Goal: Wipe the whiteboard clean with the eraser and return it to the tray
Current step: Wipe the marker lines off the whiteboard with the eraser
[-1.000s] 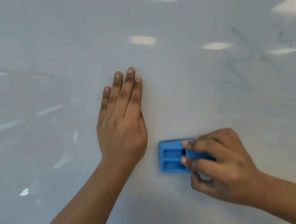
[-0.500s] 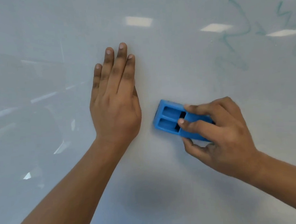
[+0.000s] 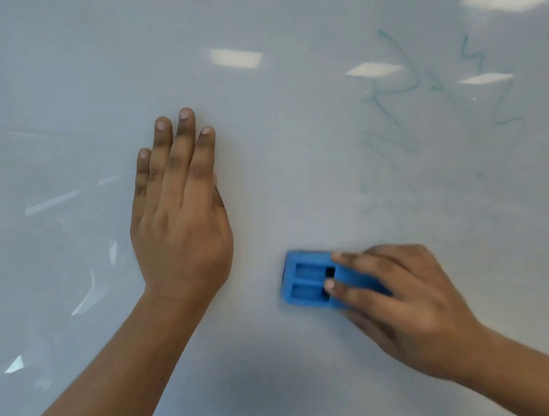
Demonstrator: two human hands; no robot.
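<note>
Now: whiteboard (image 3: 294, 141) glossy, green marks (image 3: 400, 114) | right grip (image 3: 403, 306) clasps eraser (image 3: 307, 282) | left grip (image 3: 180, 221) flat

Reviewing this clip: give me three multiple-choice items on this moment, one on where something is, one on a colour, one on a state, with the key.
1. Where are the remaining green marker marks on the whiteboard?
A. Upper right
B. Lower left
C. Under the left hand

2. What colour is the eraser?
A. Black
B. Blue
C. Yellow

3. What is the left hand doing?
A. Gripping the eraser
B. Holding a marker
C. Resting flat and open on the board

Key: 1 A, the faint strokes lie above and right of the right hand. 2 B, its moulded back is bright blue. 3 C, its fingers lie extended against the surface, holding nothing.
</note>
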